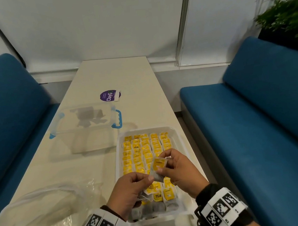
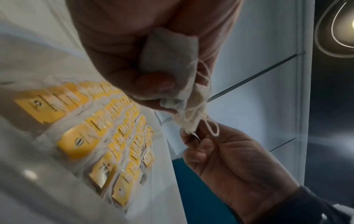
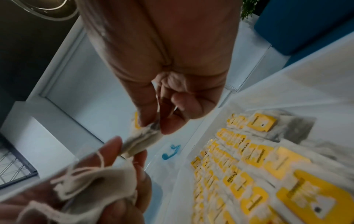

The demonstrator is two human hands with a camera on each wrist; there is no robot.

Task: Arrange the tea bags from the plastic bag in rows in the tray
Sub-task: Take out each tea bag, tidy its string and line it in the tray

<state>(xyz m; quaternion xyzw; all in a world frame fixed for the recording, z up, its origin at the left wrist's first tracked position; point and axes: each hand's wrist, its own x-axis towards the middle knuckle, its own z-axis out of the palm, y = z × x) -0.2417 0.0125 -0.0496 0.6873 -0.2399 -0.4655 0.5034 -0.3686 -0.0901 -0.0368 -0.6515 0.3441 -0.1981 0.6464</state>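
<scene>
A white tray (image 1: 146, 131) holds rows of yellow-tagged tea bags (image 1: 139, 150). Over its near half, my right hand (image 1: 163, 162) pinches one tea bag (image 1: 157, 174) by its yellow tag end. My left hand (image 1: 148, 178) pinches the lower corner of the same bag. In the left wrist view my left hand (image 2: 172, 97) also grips a crumpled tea bag (image 2: 168, 60) with loose string in its palm. The right wrist view shows my right hand (image 3: 155, 127) pinching the shared tea bag (image 3: 139, 142). The clear plastic bag (image 1: 36, 216) lies crumpled at the near left.
A clear container with blue handles (image 1: 84, 119) stands beyond the tray on the left. A purple round sticker (image 1: 108, 96) lies behind it. The long white table (image 1: 115, 76) runs between two blue sofas (image 1: 255, 120). A plant (image 1: 286, 12) stands far right.
</scene>
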